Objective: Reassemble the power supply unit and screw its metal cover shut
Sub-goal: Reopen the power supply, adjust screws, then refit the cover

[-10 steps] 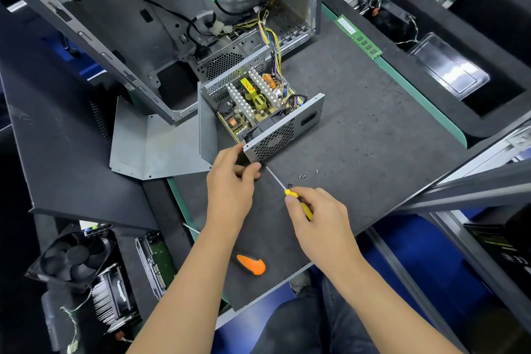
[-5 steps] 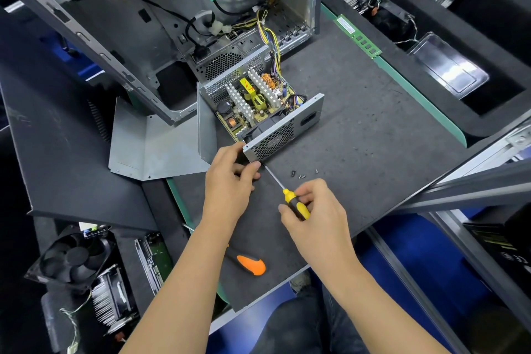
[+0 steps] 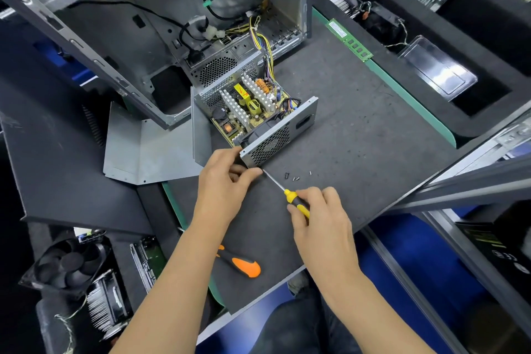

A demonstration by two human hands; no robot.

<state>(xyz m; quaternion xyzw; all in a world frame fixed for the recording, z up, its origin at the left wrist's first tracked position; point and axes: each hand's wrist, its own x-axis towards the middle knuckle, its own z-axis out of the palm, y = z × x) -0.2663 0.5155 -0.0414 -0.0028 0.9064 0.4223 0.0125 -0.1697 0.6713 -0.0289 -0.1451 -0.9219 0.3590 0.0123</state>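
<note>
The power supply (image 3: 253, 112) sits open on the mat with its metal cover (image 3: 149, 149) lying apart to the left and loose screws (image 3: 296, 177) unused, while the left hand (image 3: 227, 184) pinches its near corner and the right hand (image 3: 319, 215) grips a yellow screwdriver (image 3: 290, 197) there, so most remains.

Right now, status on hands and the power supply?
Left hand pinching the supply corner. Right hand gripping screwdriver, tip at that corner. Cover off, screws loose.
</note>
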